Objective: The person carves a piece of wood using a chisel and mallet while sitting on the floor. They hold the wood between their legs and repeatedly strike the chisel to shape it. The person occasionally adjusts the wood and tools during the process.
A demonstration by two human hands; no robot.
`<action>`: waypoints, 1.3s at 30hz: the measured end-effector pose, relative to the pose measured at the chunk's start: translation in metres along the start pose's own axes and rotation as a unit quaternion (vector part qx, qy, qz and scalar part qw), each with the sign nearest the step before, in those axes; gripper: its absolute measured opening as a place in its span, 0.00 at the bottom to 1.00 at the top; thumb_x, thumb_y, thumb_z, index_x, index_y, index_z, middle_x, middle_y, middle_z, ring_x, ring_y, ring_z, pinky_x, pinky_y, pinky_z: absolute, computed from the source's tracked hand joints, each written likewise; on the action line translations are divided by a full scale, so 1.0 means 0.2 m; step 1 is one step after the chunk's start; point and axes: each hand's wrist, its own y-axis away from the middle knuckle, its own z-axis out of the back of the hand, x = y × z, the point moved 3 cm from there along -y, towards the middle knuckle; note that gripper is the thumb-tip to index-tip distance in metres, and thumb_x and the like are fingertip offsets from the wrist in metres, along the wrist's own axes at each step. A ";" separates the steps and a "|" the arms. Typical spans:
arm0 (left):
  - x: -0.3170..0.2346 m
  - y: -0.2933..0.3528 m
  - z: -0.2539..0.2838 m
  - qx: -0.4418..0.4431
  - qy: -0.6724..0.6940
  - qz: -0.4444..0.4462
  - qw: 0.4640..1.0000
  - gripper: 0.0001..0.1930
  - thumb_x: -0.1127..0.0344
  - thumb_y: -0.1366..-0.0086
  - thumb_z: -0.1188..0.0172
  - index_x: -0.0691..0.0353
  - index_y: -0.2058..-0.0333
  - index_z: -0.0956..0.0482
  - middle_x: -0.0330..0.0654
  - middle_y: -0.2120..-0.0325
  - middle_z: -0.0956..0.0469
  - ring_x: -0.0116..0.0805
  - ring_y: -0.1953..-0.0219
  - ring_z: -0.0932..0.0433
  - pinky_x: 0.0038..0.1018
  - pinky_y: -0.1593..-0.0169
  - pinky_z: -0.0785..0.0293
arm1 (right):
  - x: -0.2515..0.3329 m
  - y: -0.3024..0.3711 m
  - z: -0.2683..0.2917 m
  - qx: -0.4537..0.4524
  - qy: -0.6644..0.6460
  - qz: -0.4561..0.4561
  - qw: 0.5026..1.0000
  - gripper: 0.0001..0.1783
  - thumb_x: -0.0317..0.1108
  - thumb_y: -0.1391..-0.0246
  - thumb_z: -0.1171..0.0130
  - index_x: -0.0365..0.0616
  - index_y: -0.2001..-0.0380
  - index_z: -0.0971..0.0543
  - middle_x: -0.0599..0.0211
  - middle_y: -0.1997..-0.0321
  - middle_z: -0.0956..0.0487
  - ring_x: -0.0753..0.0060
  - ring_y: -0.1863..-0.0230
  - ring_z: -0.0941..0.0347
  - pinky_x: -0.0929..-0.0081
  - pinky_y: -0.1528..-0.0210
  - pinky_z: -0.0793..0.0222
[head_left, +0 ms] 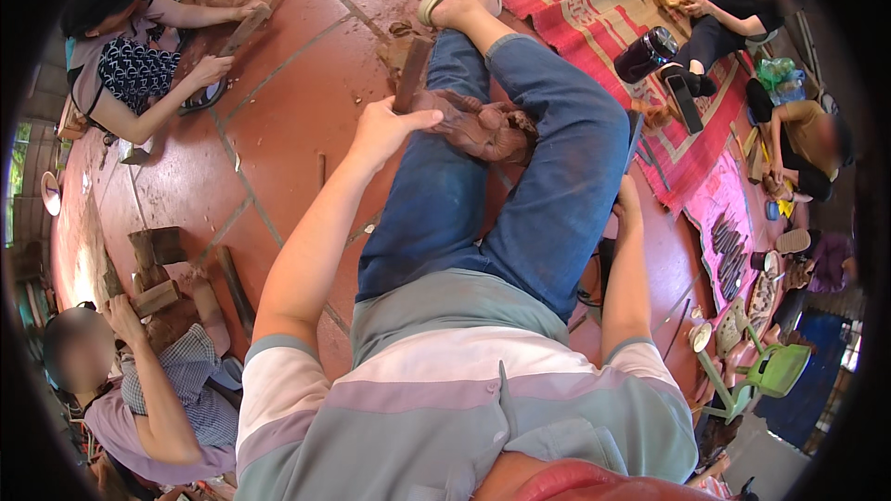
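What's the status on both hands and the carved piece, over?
Left hand holding a wooden block. Right hand beside the right thigh, grip hidden. Carved brown piece between the legs, which crowd it.

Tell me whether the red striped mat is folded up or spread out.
Spread out: the red striped mat covers a wide stretch of tiled floor, its stripes exposed and its edge running along the tiles.

Upper centre: left hand (388, 130) holding wooden block (413, 72), beside carved wood piece (484, 130). Right of centre: right hand (628, 199), partly hidden.
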 end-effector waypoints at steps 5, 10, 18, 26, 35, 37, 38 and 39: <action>0.07 -0.06 0.09 -0.013 0.066 0.096 0.993 0.17 0.56 0.52 0.27 0.60 0.75 0.23 0.28 0.85 0.32 0.15 0.88 0.47 0.17 0.84 0.56 | 0.18 0.11 -0.04 0.044 0.012 -0.031 0.998 0.21 0.22 0.67 0.51 0.39 0.62 0.28 0.61 0.71 0.24 0.64 0.77 0.27 0.71 0.73 0.28; 0.07 -0.09 0.09 -0.011 0.064 0.112 0.992 0.17 0.54 0.52 0.27 0.57 0.77 0.26 0.26 0.86 0.37 0.14 0.88 0.46 0.16 0.84 0.54 | 0.26 0.20 -0.08 0.025 -0.008 -0.026 0.999 0.24 0.21 0.71 0.52 0.36 0.61 0.31 0.64 0.74 0.28 0.64 0.78 0.27 0.67 0.73 0.26; -0.02 -0.21 0.16 0.010 0.043 0.142 0.989 0.18 0.53 0.48 0.30 0.58 0.71 0.26 0.27 0.82 0.34 0.13 0.85 0.43 0.14 0.84 0.50 | 0.34 0.42 -0.19 0.010 -0.026 -0.055 0.998 0.22 0.19 0.70 0.52 0.31 0.62 0.32 0.59 0.73 0.29 0.60 0.76 0.24 0.66 0.75 0.25; 0.11 -0.31 0.11 0.078 0.057 0.062 0.993 0.19 0.53 0.40 0.38 0.57 0.55 0.26 0.28 0.78 0.31 0.13 0.87 0.43 0.14 0.86 0.51 | 0.30 0.38 -0.05 -0.154 0.051 0.023 0.987 0.11 0.30 0.65 0.37 0.36 0.74 0.22 0.61 0.75 0.20 0.71 0.75 0.23 0.71 0.71 0.27; 0.04 -0.08 0.11 -0.045 -0.002 0.130 0.990 0.21 0.52 0.42 0.35 0.55 0.54 0.24 0.34 0.80 0.31 0.21 0.85 0.37 0.18 0.84 0.44 | 0.55 0.60 -0.35 -0.160 0.286 0.192 0.925 0.28 0.35 0.60 0.39 0.34 0.53 0.28 0.42 0.58 0.23 0.46 0.53 0.26 0.59 0.51 0.32; -0.02 -0.08 0.09 -0.051 -0.005 0.085 0.995 0.20 0.55 0.40 0.37 0.56 0.52 0.25 0.34 0.79 0.31 0.21 0.84 0.37 0.18 0.83 0.43 | 0.69 0.64 -0.45 -0.128 0.285 0.249 0.917 0.29 0.35 0.59 0.38 0.34 0.52 0.29 0.43 0.59 0.23 0.45 0.54 0.27 0.60 0.51 0.32; -0.05 -0.09 0.10 -0.060 -0.011 0.054 0.997 0.19 0.58 0.39 0.38 0.57 0.51 0.26 0.34 0.79 0.31 0.22 0.83 0.37 0.18 0.83 0.42 | 0.76 0.64 -0.51 -0.103 0.289 0.273 0.912 0.28 0.35 0.58 0.38 0.35 0.52 0.29 0.43 0.59 0.23 0.46 0.54 0.26 0.60 0.52 0.31; -0.08 -0.12 0.15 -0.075 -0.018 0.020 0.997 0.18 0.60 0.37 0.40 0.59 0.50 0.27 0.34 0.79 0.31 0.22 0.83 0.36 0.18 0.83 0.42 | 0.85 0.63 -0.60 -0.074 0.289 0.302 0.906 0.27 0.35 0.58 0.38 0.35 0.52 0.29 0.43 0.59 0.23 0.46 0.55 0.26 0.60 0.52 0.31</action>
